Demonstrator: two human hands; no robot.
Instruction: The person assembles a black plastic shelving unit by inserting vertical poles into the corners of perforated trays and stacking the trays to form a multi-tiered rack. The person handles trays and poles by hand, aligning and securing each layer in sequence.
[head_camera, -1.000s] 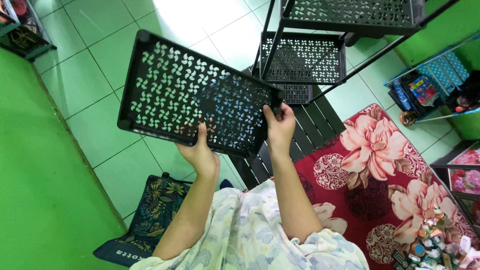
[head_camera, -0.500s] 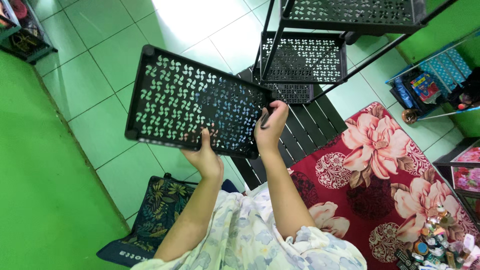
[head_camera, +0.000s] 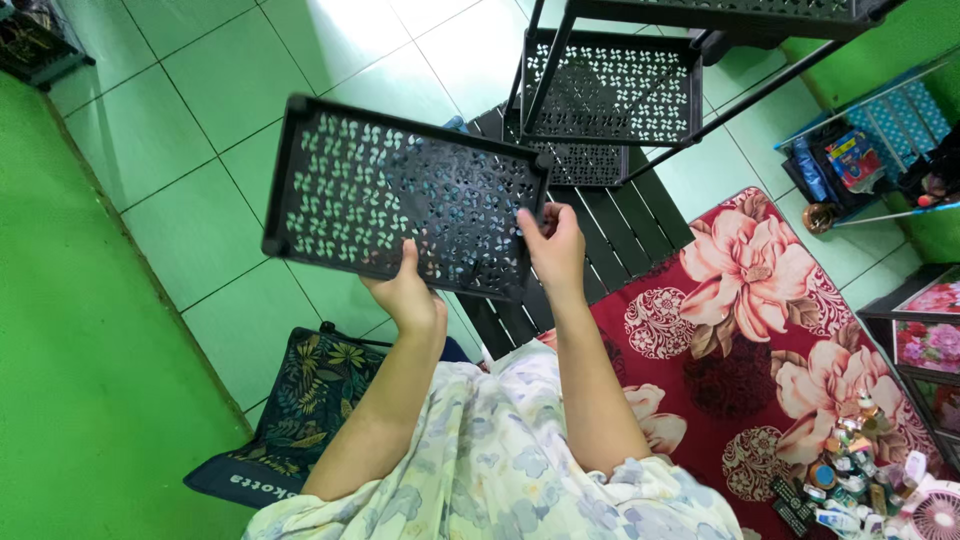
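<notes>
A: Starting at the left, what is different from a second ago?

B: The black perforated shelf panel (head_camera: 405, 198) has swung. Its far left corner sat lower and nearer the green wall (head_camera: 60, 380) before; now the panel is more level and has drifted toward the middle of the view, over the pale tiled floor (head_camera: 200, 110).

A: And the hands?

B: The left hand (head_camera: 408, 292) holds the near long edge from below, fingers closed on the rim. The right hand (head_camera: 556, 245) has slid to the near right corner, its grip pressed on the edge with the thumb on top. Both pinch the panel; neither is spread.

A: What does that tell you?

B: My reading is that the panel is being turned and squared up toward the black metal rack (head_camera: 610, 90) standing just beyond it. It is held in the air, apart from the rack.

A: How does the panel itself look?

B: A flat rectangle of black plastic with a raised rim, rounded socket corners, and a cut-out pattern of small petal shapes through which the floor shows. The rack's tiers carry the same pattern.

A: Further right?

B: A dark red floral rug (head_camera: 760, 320) with small bottles and jars (head_camera: 850, 470) clustered at its lower right corner.
</notes>
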